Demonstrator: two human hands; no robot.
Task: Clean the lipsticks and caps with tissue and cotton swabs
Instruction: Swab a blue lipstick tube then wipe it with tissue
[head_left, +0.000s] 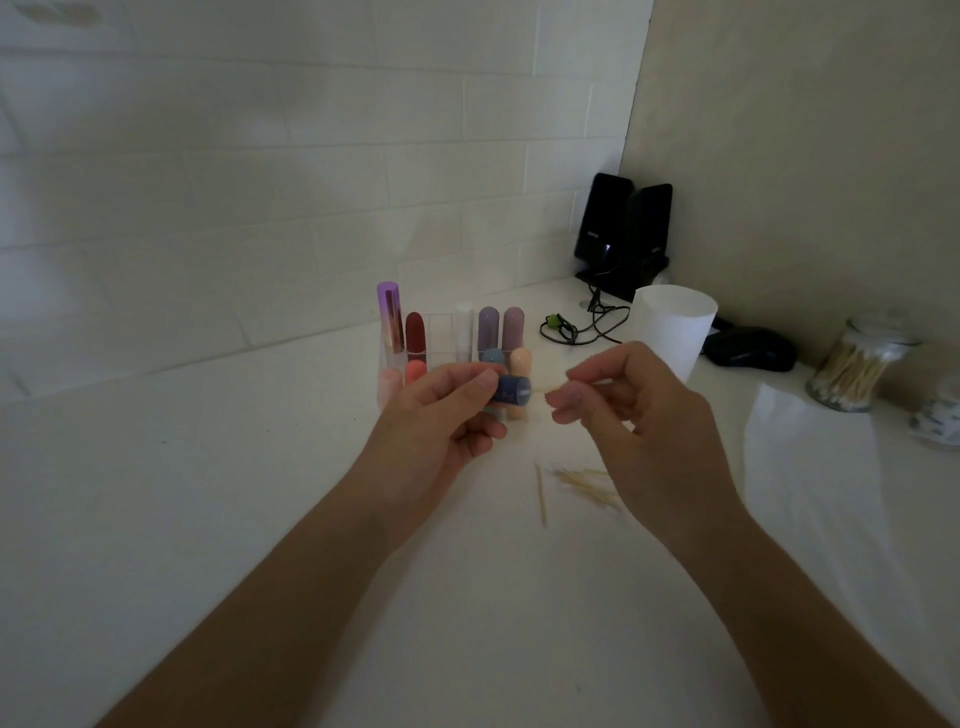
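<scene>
Both busy: left hand (436, 415) grips blue cap (511, 391); right hand (639, 410) pinches cotton swab (551, 389) just beside it.

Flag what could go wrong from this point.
The left hand grips the blue cap close in front of the upright lipsticks; a slip might topple them.
The right hand pinches a thin swab; it could snap in the cap.
Loose sticks lie beside that wrist and could scatter.

This looks like a home vanity corner. A white tabletop (208, 493) meets a white brick-tiled wall (260, 182) and a plain beige wall (805, 130). A clear plastic organiser (440, 343) holds colourful lipstick tubes (415, 332), near a roll of white tissue (672, 327), a glass jar of wooden-stemmed cotton swabs (852, 369), two black desktop speakers (623, 228) and a black computer mouse (750, 349).
</scene>
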